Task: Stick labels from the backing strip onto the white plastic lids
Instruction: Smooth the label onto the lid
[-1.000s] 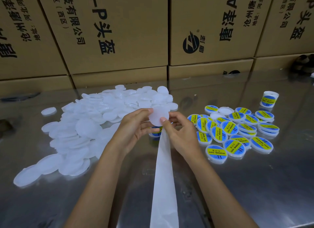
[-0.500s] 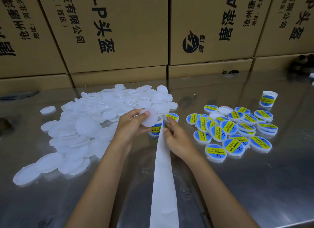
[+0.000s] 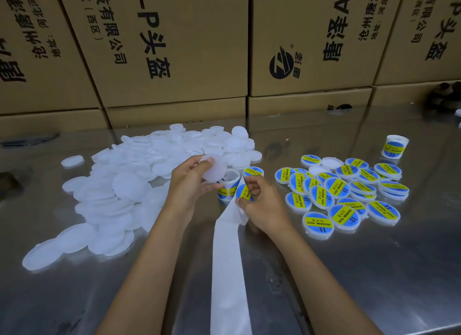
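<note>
My left hand [image 3: 188,182] pinches a plain white plastic lid [image 3: 216,169] above the middle of the table. Just to its right, my right hand [image 3: 259,202] pinches a blue and yellow label [image 3: 243,191] at the top of the white backing strip [image 3: 228,272]. The strip runs down toward me off the bottom edge. A label roll [image 3: 230,185] stands on the table behind the two hands, partly hidden. Another blue and yellow label [image 3: 254,172] shows above my right fingers.
A heap of plain white lids [image 3: 129,185] covers the left of the shiny metal table [image 3: 374,272]. Several labelled lids [image 3: 346,192] lie in a pile at the right. A second label roll [image 3: 395,146] stands at the far right. Cardboard boxes [image 3: 174,48] wall off the back.
My right hand has dropped from the lid to the strip and now pinches a label there. My left hand has shifted the lid slightly left and up.
</note>
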The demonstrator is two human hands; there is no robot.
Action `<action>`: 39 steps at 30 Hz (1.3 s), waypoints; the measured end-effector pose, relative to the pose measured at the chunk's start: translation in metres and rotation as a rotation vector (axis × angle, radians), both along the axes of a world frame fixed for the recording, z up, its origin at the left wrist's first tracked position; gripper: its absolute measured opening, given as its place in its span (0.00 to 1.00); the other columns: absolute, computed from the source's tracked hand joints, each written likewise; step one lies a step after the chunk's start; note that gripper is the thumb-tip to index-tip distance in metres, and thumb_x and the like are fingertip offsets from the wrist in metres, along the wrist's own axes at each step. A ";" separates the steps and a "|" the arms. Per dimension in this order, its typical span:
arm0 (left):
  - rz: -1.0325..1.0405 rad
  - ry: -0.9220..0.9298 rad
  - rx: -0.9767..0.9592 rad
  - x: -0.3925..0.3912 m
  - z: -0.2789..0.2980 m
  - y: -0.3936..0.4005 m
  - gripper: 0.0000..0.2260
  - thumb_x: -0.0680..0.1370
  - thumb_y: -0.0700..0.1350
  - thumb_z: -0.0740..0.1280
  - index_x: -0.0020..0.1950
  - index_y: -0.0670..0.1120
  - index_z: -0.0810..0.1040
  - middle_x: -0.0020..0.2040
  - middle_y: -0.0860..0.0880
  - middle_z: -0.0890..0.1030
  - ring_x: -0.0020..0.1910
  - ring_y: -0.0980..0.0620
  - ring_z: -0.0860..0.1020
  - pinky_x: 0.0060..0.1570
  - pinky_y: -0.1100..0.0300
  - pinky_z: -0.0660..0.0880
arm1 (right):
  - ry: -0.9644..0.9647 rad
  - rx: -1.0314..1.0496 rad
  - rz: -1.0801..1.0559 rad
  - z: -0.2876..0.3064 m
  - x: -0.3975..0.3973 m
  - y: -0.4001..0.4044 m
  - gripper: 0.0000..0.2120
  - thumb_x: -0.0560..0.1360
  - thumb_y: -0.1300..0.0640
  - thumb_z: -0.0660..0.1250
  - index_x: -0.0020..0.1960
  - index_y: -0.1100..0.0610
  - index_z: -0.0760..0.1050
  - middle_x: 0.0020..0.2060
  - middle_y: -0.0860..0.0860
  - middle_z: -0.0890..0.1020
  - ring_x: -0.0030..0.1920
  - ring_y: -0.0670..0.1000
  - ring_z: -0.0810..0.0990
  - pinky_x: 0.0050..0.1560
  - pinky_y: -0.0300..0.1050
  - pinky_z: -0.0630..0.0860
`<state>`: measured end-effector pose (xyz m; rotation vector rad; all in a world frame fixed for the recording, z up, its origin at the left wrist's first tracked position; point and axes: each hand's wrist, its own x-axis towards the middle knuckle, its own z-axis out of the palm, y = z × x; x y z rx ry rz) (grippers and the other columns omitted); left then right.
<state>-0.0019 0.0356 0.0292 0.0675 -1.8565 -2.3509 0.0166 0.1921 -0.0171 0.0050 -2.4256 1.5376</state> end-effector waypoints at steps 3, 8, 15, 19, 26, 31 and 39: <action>-0.132 0.022 -0.115 0.005 0.002 0.008 0.03 0.79 0.43 0.70 0.50 0.46 0.83 0.52 0.44 0.84 0.49 0.45 0.84 0.38 0.58 0.81 | 0.024 0.006 0.003 0.002 0.001 -0.001 0.21 0.69 0.64 0.76 0.59 0.56 0.76 0.48 0.48 0.79 0.51 0.50 0.78 0.57 0.48 0.77; -0.178 0.155 -0.287 0.010 -0.003 0.021 0.04 0.82 0.42 0.66 0.48 0.47 0.79 0.38 0.57 0.84 0.42 0.56 0.84 0.38 0.62 0.81 | 0.041 0.059 0.008 0.005 0.003 -0.001 0.12 0.69 0.62 0.75 0.50 0.59 0.74 0.43 0.50 0.79 0.45 0.52 0.78 0.51 0.54 0.76; -0.220 0.248 -0.518 0.012 -0.005 0.019 0.06 0.84 0.50 0.62 0.52 0.49 0.75 0.47 0.48 0.85 0.41 0.59 0.82 0.39 0.69 0.76 | 0.053 0.071 0.008 0.007 0.007 -0.002 0.15 0.67 0.58 0.78 0.46 0.57 0.73 0.41 0.49 0.79 0.42 0.51 0.76 0.41 0.45 0.73; -0.186 0.267 -0.660 0.008 -0.008 0.017 0.07 0.84 0.53 0.61 0.52 0.51 0.73 0.46 0.50 0.84 0.43 0.58 0.80 0.44 0.65 0.76 | 0.020 0.023 -0.001 0.007 0.008 -0.002 0.19 0.65 0.55 0.81 0.43 0.58 0.71 0.38 0.52 0.79 0.36 0.50 0.74 0.40 0.49 0.74; -0.086 0.296 -0.749 0.003 -0.013 0.014 0.06 0.84 0.53 0.60 0.53 0.53 0.71 0.49 0.49 0.82 0.48 0.52 0.80 0.41 0.61 0.76 | -0.001 0.036 -0.033 0.007 0.007 -0.002 0.22 0.63 0.49 0.82 0.44 0.57 0.72 0.33 0.46 0.75 0.33 0.46 0.72 0.40 0.50 0.74; -0.021 0.327 -0.803 0.003 -0.018 0.010 0.07 0.84 0.53 0.59 0.53 0.52 0.70 0.44 0.48 0.82 0.44 0.47 0.79 0.42 0.51 0.76 | 0.020 0.007 -0.094 0.007 0.007 -0.001 0.22 0.64 0.49 0.81 0.39 0.52 0.67 0.31 0.46 0.72 0.31 0.46 0.69 0.36 0.47 0.70; 0.002 0.313 -0.803 0.000 -0.018 0.004 0.05 0.85 0.51 0.59 0.52 0.52 0.70 0.45 0.49 0.81 0.37 0.58 0.78 0.30 0.69 0.71 | -0.066 -0.433 0.022 0.026 0.013 0.004 0.13 0.74 0.59 0.67 0.31 0.54 0.71 0.30 0.52 0.75 0.33 0.45 0.72 0.38 0.35 0.70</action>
